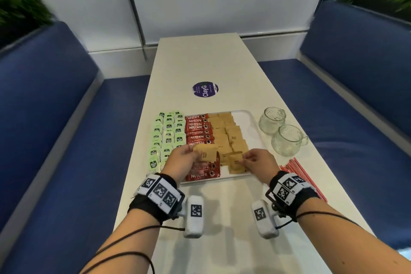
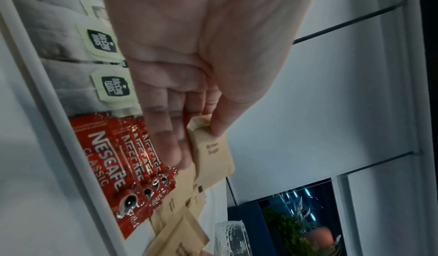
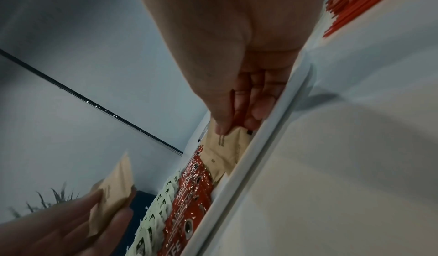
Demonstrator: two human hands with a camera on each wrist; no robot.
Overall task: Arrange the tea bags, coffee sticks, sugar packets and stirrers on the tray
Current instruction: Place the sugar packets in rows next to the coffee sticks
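A white tray point(image 1: 252, 118) holds green tea bags point(image 1: 169, 133) on the left, red coffee sticks point(image 1: 199, 131) in the middle and brown sugar packets point(image 1: 224, 133) to their right. My left hand point(image 1: 189, 157) pinches a small stack of brown sugar packets point(image 1: 205, 154) above the near coffee sticks; in the left wrist view thumb and fingers point(image 2: 173, 147) clamp the stack point(image 2: 213, 157). My right hand point(image 1: 249, 160) pinches one sugar packet point(image 1: 236, 162) lying at the tray's near end; the right wrist view shows this packet point(image 3: 225, 145) by the tray rim point(image 3: 260, 147). Red stirrers point(image 1: 298, 173) lie on the table to the right.
Two glass mugs point(image 1: 272, 119) point(image 1: 288, 139) stand on the white table right of the tray. A round purple sticker point(image 1: 205, 89) sits beyond the tray. Blue benches point(image 1: 55, 140) run along both sides. The tray's far right strip is bare.
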